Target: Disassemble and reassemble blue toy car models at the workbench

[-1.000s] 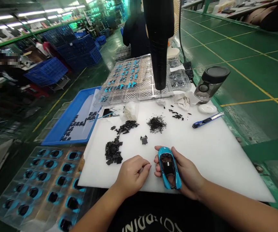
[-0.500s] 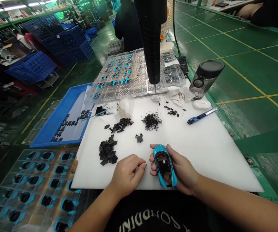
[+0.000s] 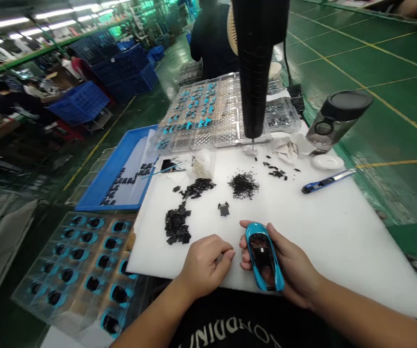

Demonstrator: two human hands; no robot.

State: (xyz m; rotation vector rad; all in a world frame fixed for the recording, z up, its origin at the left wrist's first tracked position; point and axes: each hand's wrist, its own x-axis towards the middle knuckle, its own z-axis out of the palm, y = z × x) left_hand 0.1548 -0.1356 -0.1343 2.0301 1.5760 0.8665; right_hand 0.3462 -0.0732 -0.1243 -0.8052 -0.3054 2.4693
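Observation:
My right hand [image 3: 291, 263] is wrapped round a blue toy car body [image 3: 262, 256] with a dark window area, near the front edge of the white board [image 3: 339, 241]. To its left, my left hand [image 3: 208, 263] is curled with thumb and fingertips together; whatever it may hold is too small to make out. A single black part [image 3: 223, 209] lies ahead of the hands. Beyond it are a pile of tiny black pieces [image 3: 244, 185] and a heap of thin black parts [image 3: 198, 188]. Flat black parts [image 3: 177, 224] are heaped farther left.
A black electric screwdriver [image 3: 254, 87] hangs over the board's back. Around it are clear trays [image 3: 208, 137], a dark-lidded bottle [image 3: 339, 118] and a blue cutter [image 3: 320, 183]. At left stand a blue bin [image 3: 85, 195] and a tray of car bodies [image 3: 81, 304]. A person [image 3: 214, 43] is behind.
The camera view has turned to the left, so the board and everything on it appear farther right. Both hands keep nearly the same pose, and the car body is still in my right hand.

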